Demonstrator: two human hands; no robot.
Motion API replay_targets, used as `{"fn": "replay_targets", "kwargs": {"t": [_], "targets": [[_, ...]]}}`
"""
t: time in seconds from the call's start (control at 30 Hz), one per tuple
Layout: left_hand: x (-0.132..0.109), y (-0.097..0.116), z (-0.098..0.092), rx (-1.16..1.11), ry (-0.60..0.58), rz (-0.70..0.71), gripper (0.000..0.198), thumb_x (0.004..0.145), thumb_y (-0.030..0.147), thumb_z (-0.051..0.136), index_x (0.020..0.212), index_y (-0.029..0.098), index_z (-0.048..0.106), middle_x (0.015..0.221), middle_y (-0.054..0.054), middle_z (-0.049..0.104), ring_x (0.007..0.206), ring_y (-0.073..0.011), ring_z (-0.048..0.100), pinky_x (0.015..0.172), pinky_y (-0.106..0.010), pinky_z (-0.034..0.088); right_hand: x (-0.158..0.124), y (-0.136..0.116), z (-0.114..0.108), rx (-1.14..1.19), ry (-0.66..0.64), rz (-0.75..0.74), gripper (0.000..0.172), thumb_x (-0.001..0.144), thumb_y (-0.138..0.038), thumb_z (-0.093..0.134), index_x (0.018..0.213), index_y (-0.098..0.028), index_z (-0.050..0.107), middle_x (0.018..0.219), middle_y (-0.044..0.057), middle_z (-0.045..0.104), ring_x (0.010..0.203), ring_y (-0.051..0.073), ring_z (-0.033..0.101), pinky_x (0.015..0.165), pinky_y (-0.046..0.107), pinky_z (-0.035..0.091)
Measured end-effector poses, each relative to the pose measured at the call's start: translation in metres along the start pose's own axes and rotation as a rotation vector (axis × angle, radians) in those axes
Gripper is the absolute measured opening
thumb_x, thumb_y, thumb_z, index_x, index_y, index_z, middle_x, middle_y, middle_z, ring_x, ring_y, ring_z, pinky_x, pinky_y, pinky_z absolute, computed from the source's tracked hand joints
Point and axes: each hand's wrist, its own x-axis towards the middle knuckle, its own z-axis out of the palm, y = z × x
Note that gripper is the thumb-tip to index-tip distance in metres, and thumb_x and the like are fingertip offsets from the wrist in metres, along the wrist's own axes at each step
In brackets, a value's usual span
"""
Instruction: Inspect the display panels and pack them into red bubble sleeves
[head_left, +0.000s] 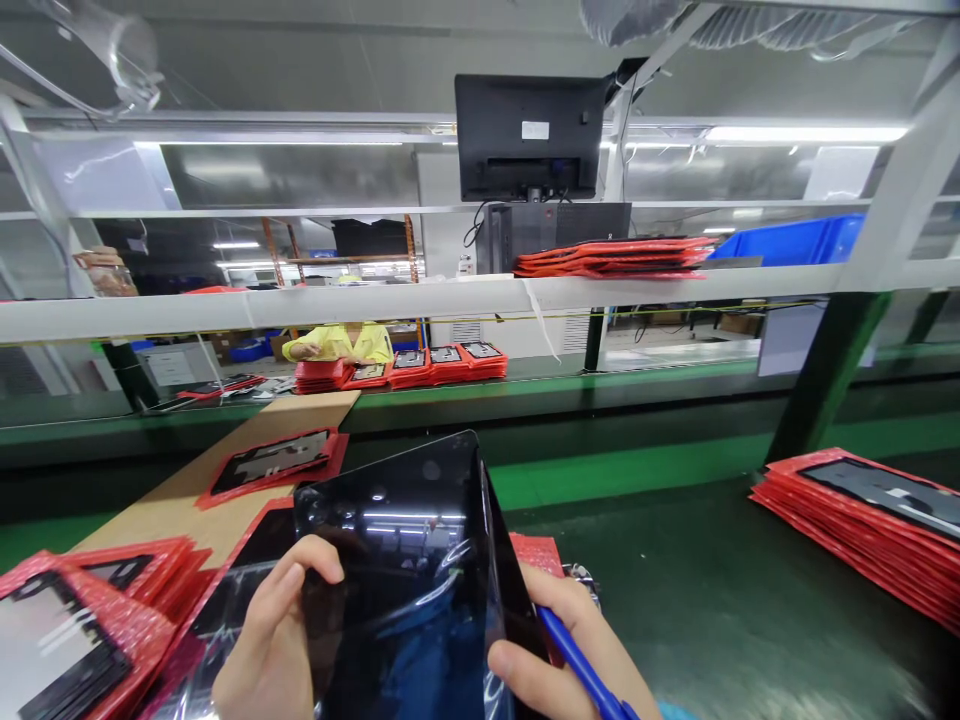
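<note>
Black screen [397,580] at 6 o'clock, in the air above the bench [675,580], glossy face toward the wearer. Long axis ran roughly 12 to 6, lower end out of frame; top edge sloped up toward 2. Left hand [274,630] at its 9 o'clock edge, fingers curled closed on it. Right hand [574,640] on the opposite edge, thumb and fingers nearly closed on it, a blue pen [577,660] tucked in the same hand. Step in hand, as judged: steadying the screen two-handed. Next move seemed to call for even support and the pen kept off the gloss. Red pouches stacked at 8 [146,635] and 4 o'clock [817,540].
</note>
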Motion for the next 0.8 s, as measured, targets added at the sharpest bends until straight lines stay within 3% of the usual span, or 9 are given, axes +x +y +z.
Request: {"fn": "replay_targets", "kwargs": {"t": [0.13,0.27,0.4,0.47,0.53,0.6,0.7,0.8], "targets": [[0.001,-0.001,0.000,0.035,-0.032,0.031,0.026,0.065,0.045,0.062,0.058,0.020,0.058,0.066,0.000,0.053,0.061,-0.0148,0.046,0.051,-0.023,0.039,0.003,0.004,-0.004,-0.049,-0.008,-0.038,0.052,0.075,-0.056,0.067,0.117,-0.025,0.066,0.084,0.003,0.071,0.086,0.026,0.066,0.083,0.034,0.051],[0.000,-0.002,0.001,0.045,-0.037,0.078,0.029,0.065,0.047,0.063,0.055,0.020,0.060,0.066,0.000,0.054,0.061,-0.0147,0.045,0.053,-0.023,0.040,0.003,0.017,-0.006,-0.064,0.001,-0.072,0.063,0.072,-0.045,0.074,0.129,-0.025,0.055,0.107,0.008,0.070,0.103,0.031,0.064,0.086,0.037,0.054],[0.002,-0.007,-0.004,0.040,-0.087,0.102,0.027,0.070,0.045,0.060,0.058,0.021,0.061,0.067,0.000,0.056,0.068,-0.0160,0.047,0.063,-0.023,0.039,0.007,0.028,-0.006,-0.140,0.014,-0.356,0.085,0.078,-0.036,0.071,0.147,-0.026,0.023,0.141,0.012,0.047,0.127,0.029,0.046,0.098,0.037,0.047],[0.003,-0.009,-0.006,0.071,-0.111,0.132,0.028,0.070,0.045,0.060,0.058,0.021,0.062,0.067,0.000,0.058,0.073,-0.0174,0.049,0.068,-0.023,0.039,0.010,0.034,-0.008,-0.280,0.074,-0.545,0.083,0.084,-0.036,0.065,0.149,-0.027,0.014,0.151,0.012,0.032,0.134,0.029,0.035,0.104,0.039,0.040],[0.002,-0.008,-0.005,0.112,-0.141,0.176,0.029,0.070,0.047,0.060,0.056,0.021,0.063,0.065,-0.001,0.059,0.073,-0.0186,0.051,0.068,-0.025,0.039,0.013,0.038,-0.012,-0.450,0.078,-0.728,0.077,0.088,-0.038,0.060,0.149,-0.025,0.016,0.153,0.012,0.026,0.137,0.029,0.026,0.106,0.040,0.037],[-0.001,-0.006,0.001,0.133,-0.145,0.225,0.031,0.069,0.047,0.060,0.054,0.021,0.064,0.061,-0.002,0.058,0.070,-0.0191,0.051,0.067,-0.026,0.039,0.015,0.041,-0.015,-0.565,0.077,-0.806,0.070,0.089,-0.039,0.057,0.148,-0.026,0.022,0.151,0.009,0.031,0.138,0.028,0.024,0.106,0.040,0.037],[-0.009,-0.002,0.014,0.130,-0.086,0.274,0.030,0.070,0.043,0.058,0.050,0.021,0.062,0.056,-0.001,0.056,0.067,-0.0190,0.050,0.065,-0.027,0.037,0.015,0.041,-0.014,-0.585,0.122,-0.759,0.064,0.090,-0.032,0.058,0.146,-0.033,0.026,0.147,0.004,0.040,0.135,0.026,0.033,0.104,0.038,0.041],[-0.014,0.001,0.023,0.137,-0.033,0.310,0.029,0.070,0.039,0.057,0.046,0.022,0.060,0.052,-0.001,0.054,0.059,-0.0173,0.046,0.062,-0.028,0.035,0.013,0.040,-0.010,-0.570,0.172,-0.745,0.070,0.085,-0.022,0.065,0.143,-0.040,0.030,0.147,0.000,0.040,0.130,0.026,0.041,0.103,0.035,0.043]]}}
